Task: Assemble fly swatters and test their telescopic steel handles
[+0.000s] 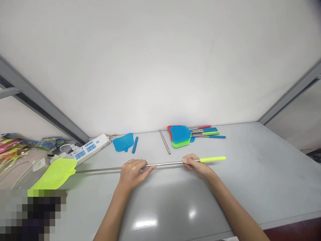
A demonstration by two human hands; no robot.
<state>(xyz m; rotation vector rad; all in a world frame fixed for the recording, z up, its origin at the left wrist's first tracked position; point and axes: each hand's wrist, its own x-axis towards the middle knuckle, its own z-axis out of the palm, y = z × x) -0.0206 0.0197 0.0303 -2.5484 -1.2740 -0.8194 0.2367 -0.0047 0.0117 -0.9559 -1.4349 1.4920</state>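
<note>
A fly swatter with a yellow-green mesh head (58,173) and a long extended metal rod lies level across the view, its yellow grip (213,159) at the right end. Around the middle of the rod my left hand (134,172) is closed, thumb stretched along the metal. My right hand (194,164) pinches the rod just left of the yellow grip. Behind the hands lie a loose blue swatter head (123,142), a blue handle grip (135,145) and a bare metal rod (165,142).
Several swatters with red, blue and green heads are stacked (181,134) near the wall, handles to the right. At left, a white power strip (91,147) with plugs and cables sits beside plastic-wrapped items (17,150). The grey table (250,160) meets metal frame posts at both sides.
</note>
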